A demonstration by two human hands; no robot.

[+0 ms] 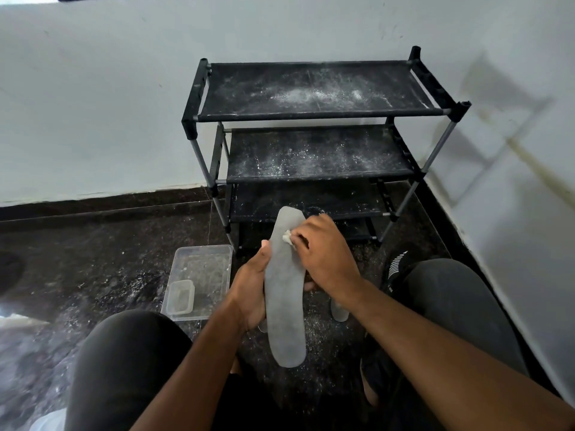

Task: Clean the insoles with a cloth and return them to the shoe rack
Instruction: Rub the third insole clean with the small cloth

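Note:
A long grey insole [285, 306] stands upright between my knees. My left hand [252, 287] grips it around its middle from the left. My right hand [323, 253] pinches a small white cloth [287, 236] and presses it against the upper part of the insole. A second grey insole [339, 311] lies on the floor, mostly hidden behind my right forearm. The black shoe rack [311, 113] stands against the wall straight ahead, its fabric shelves dusted with white powder.
A clear plastic tray [214, 262] with a small clear box [180, 297] in it sits on the dark floor left of my hands. A black shoe [396, 269] lies by my right knee. White powder is scattered over the floor.

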